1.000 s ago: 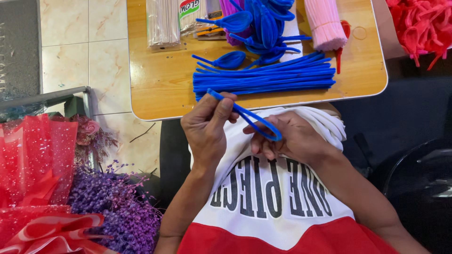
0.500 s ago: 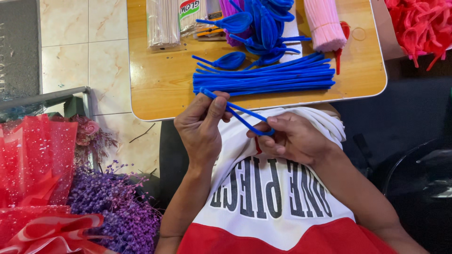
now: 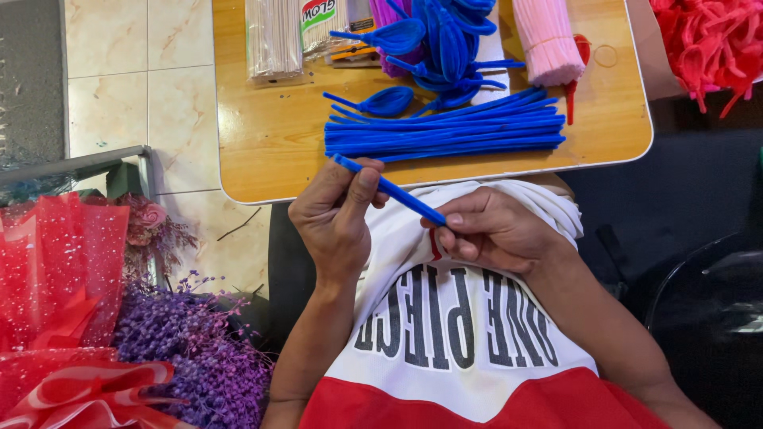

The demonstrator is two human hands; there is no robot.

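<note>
Left hand [image 3: 338,214] pinches one end of a blue pipe cleaner [image 3: 389,189] between thumb and fingers; right hand [image 3: 489,230] grips the other end at its fingertips. The stem runs straight and taut between them, mid-frame, just below the table edge [image 3: 262,195], over the person's white shirt [image 3: 445,318]. No bend or loop in it yet, so shaping on this piece looks barely begun.

Above the hands on the wooden table: a flat bundle of straight blue pipe cleaners [image 3: 445,131], untouched, so plenty left. Upper centre, a pile of finished blue loop shapes [image 3: 445,32], plus one lying apart [image 3: 385,102]. That part looks done. Pink bundle [image 3: 544,40] upper right, pale sticks [image 3: 273,36] upper left. Red wrap [image 3: 56,278] and purple dried flowers [image 3: 191,357] lower left.
</note>
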